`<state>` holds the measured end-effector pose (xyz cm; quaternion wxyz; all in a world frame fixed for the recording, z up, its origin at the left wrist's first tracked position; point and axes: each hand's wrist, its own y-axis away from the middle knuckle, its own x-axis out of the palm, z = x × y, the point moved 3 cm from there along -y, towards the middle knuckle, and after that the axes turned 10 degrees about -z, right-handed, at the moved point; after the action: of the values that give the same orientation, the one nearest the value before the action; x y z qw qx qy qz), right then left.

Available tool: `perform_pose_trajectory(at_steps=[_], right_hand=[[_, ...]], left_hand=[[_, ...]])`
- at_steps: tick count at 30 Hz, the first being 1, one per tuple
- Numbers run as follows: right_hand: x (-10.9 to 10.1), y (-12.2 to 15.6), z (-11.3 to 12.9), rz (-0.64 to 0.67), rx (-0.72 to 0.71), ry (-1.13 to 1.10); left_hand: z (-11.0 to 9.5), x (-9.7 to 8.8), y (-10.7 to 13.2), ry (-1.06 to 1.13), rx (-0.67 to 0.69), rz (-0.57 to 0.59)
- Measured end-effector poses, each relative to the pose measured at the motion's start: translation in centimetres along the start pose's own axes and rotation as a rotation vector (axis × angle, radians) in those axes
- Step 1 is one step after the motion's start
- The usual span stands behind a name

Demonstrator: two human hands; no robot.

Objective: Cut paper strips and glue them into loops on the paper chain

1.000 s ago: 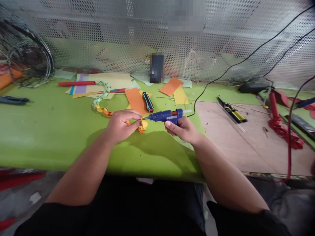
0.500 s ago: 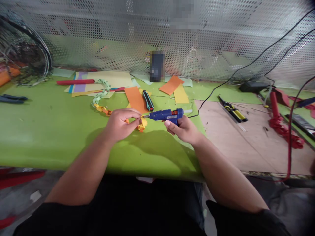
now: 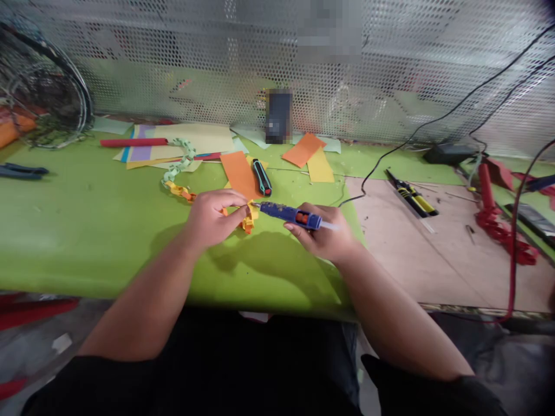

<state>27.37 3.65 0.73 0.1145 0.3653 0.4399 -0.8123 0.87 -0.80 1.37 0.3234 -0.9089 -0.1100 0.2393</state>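
My left hand [image 3: 211,218] pinches the yellow end link of a paper chain [image 3: 250,216] on the green table [image 3: 87,231]. The chain runs left through orange links to pale green ones [image 3: 180,164]. My right hand [image 3: 324,236] grips a blue hot glue gun [image 3: 291,214], tilted with its nozzle touching the yellow link. A clear glue stick pokes out of the gun's back end.
Orange and yellow paper sheets [image 3: 237,173], a teal utility knife [image 3: 262,177] and a red stick [image 3: 133,142] lie behind my hands. Yellow-black pliers [image 3: 411,193] rest on a brown board [image 3: 437,254] at right, near red cable [image 3: 498,228]. A wire fan guard [image 3: 43,98] stands far left.
My right hand has rolled the glue gun over and lowered its rear, so the gun now slants down to the right. My left hand keeps its pinch on the yellow link.
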Motion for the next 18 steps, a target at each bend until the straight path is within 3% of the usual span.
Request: perform_pose_trajectory(at_steps=[2, 4, 8, 12, 14, 18], right_hand=[[-0.4, 0.0, 0.5, -0.078, -0.077, 0.187], [-1.0, -0.3, -0.1, -0.151, 0.015, 0.305], [-3.4, -0.9, -5.5, -0.256, 0.589, 0.362], [-6.0, 0.0, -12.3, -0.034, 0.995, 0.229], [-7.3, 0.8, -14.7, 0.056, 1.123, 0.328], [-8.8, 1.6, -15.7, 0.095, 1.146, 0.711]], left_hand=[[0.1, -0.1, 0.0, 0.014, -0.019, -0.007], [0.1, -0.2, 0.0, 0.033, -0.023, -0.007], [0.1, -0.2, 0.0, 0.045, 0.005, -0.005], [0.1, -0.1, 0.1, 0.068, 0.03, 0.005], [0.0, 0.0, 0.2, 0.087, 0.042, 0.015], [-0.2, 0.2, 0.4, 0.147, 0.033, 0.032]])
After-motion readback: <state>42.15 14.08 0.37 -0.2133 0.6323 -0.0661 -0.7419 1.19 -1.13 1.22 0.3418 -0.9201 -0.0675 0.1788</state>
